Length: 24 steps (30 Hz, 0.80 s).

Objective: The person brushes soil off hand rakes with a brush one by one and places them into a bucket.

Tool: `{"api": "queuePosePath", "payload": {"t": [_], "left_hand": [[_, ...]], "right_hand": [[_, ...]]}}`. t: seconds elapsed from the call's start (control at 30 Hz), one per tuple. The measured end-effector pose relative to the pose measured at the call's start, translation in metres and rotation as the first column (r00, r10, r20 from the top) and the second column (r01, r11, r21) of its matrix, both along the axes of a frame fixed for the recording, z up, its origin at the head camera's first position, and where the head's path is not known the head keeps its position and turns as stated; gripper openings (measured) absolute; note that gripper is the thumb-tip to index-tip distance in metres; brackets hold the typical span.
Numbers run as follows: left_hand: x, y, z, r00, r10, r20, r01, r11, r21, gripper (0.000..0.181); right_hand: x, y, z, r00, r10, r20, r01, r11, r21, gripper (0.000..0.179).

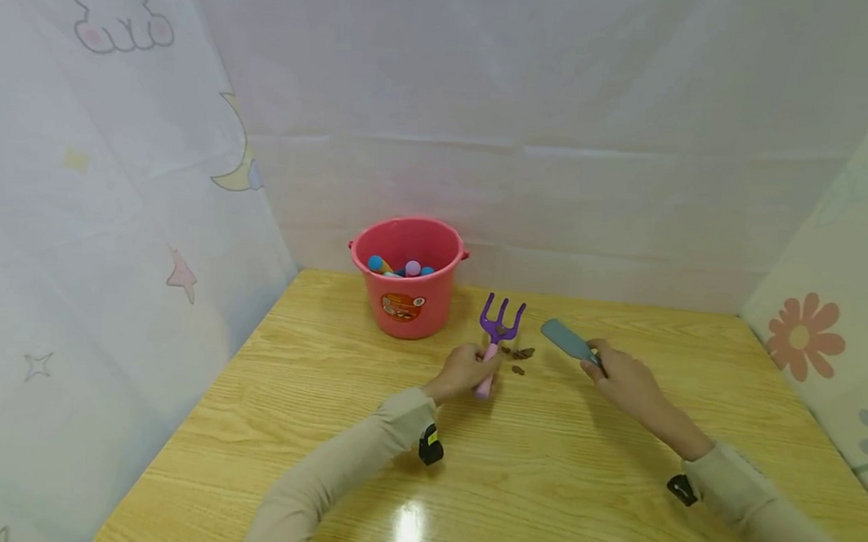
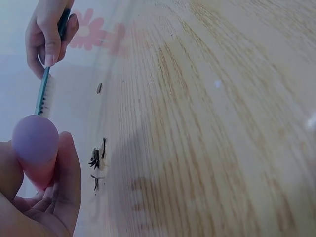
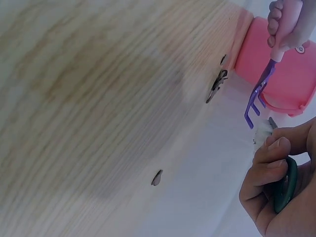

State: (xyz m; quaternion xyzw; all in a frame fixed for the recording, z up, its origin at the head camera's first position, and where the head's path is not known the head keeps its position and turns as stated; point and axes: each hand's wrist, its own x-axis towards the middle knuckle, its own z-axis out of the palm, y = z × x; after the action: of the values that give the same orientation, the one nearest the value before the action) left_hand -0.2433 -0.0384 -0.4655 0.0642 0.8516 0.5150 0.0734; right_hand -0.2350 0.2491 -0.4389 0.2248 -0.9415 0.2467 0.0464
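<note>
My left hand (image 1: pixel 461 371) grips the pink handle of a toy garden fork (image 1: pixel 501 325), its three purple tines pointing toward the back of the table. In the left wrist view the rounded handle end (image 2: pixel 35 140) fills the foreground. A green brush (image 1: pixel 569 340) is held in my right hand (image 1: pixel 625 382); pale bristles (image 3: pixel 263 133) show beneath its head in the right wrist view. Several small dark brown scraps (image 1: pixel 523 353) lie on the table between the two tools, close to the fork. One separate scrap (image 3: pixel 157 177) lies apart from that cluster.
A pink bucket (image 1: pixel 435 304) with an orange label stands at the back, left of the fork. Inside it are several items with blue and pink round ends (image 1: pixel 413 267). Behind the wooden table (image 1: pixel 541 473) hang pale printed cloths (image 1: pixel 519 202).
</note>
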Motion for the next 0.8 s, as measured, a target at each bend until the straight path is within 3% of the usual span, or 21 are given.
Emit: {"api": "queuePosePath", "payload": {"t": [0.13,0.4,0.8], "left_hand": [[0.002,-0.001,0.002,0.999,-0.018,0.038,0.016,0.998,0.064,0.023],[0.004,0.0,0.001,1.0,-0.012,0.022,0.011,1.0,0.027,0.022],[0.007,0.0,0.002,0.998,-0.012,0.059,0.006,0.995,0.1,0.021]], "right_hand": [[0.0,-0.008,-0.002,1.0,0.014,-0.013,-0.014,1.0,-0.001,0.042],[-0.003,-0.025,-0.002,0.999,0.043,-0.029,-0.043,0.999,0.004,0.042],[-0.006,-0.053,-0.001,0.996,0.079,-0.035,-0.08,0.997,-0.011,0.042]]}}
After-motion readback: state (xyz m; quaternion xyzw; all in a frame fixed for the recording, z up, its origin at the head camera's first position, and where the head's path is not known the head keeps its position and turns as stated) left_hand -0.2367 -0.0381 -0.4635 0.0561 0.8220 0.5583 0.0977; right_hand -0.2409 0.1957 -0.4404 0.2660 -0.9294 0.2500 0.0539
